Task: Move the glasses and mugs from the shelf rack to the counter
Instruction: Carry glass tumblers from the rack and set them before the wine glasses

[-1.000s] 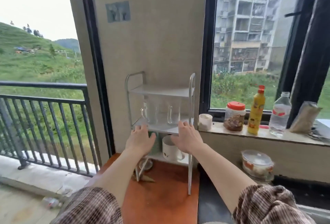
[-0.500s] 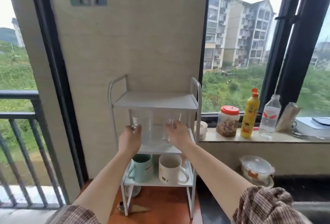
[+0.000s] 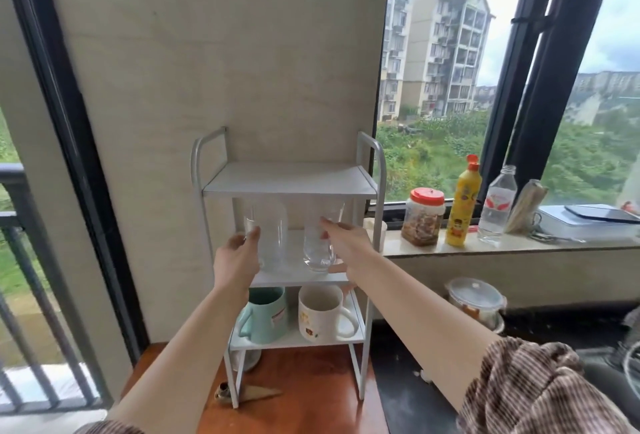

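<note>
Both glasses stand on the shelf rack (image 3: 370,170) middle tier. Left hand (image 3: 236,258), at 9 o'clock of the left glass (image 3: 268,236), and right hand (image 3: 346,243), at 3 o'clock of the right glass (image 3: 320,243), are spread, seemingly just touching. Close each grip firmly, lift clear, draw outward.

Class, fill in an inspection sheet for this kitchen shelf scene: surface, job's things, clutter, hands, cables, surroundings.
Surface: wooden counter under white rack.
Job's things: two clear glass mugs on middle shelf; green mug and white mug on bottom shelf.
Clutter: jar, yellow bottle, water bottle on sill.
Hands: left hand and right hand at the glass mugs; grip unclear.
Cables: nothing seen.
Surroundings: windows, apartment buildings, greenery.
</note>
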### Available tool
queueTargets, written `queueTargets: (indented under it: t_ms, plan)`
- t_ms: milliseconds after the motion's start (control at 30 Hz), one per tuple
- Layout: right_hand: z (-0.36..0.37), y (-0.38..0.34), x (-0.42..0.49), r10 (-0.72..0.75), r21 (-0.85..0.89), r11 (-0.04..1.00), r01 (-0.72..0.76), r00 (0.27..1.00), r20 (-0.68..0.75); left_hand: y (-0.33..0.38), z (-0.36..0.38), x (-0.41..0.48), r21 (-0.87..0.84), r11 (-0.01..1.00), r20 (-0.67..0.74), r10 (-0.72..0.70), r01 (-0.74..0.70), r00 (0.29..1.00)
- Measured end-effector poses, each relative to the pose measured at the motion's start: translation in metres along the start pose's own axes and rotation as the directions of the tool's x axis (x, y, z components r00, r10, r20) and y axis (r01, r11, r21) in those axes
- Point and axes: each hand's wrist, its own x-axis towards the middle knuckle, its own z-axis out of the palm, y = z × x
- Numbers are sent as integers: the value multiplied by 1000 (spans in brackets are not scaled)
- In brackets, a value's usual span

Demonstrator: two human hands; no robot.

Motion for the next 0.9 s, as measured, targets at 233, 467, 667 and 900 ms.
queueTargets:
  t_ms: [233,467,667,900]
  plan:
    - [-24,17,-23,-45,6,999,44,998,36,1,-14,-36,0,1000,32,-2,2,999]
    - [-76,34,-65,-7,106,994,-9,988,154,2,-17,-85,-11,1000,88,-8,9,996]
    - [-157,65,-104,-59,17,998,58,993,101,-1,21,-153,5,1000,182,20,-21,983]
    - [-288,125,-176,5,10,1000,-4,999,-48,-23,110,-265,-4,1000,384,-17,20,923]
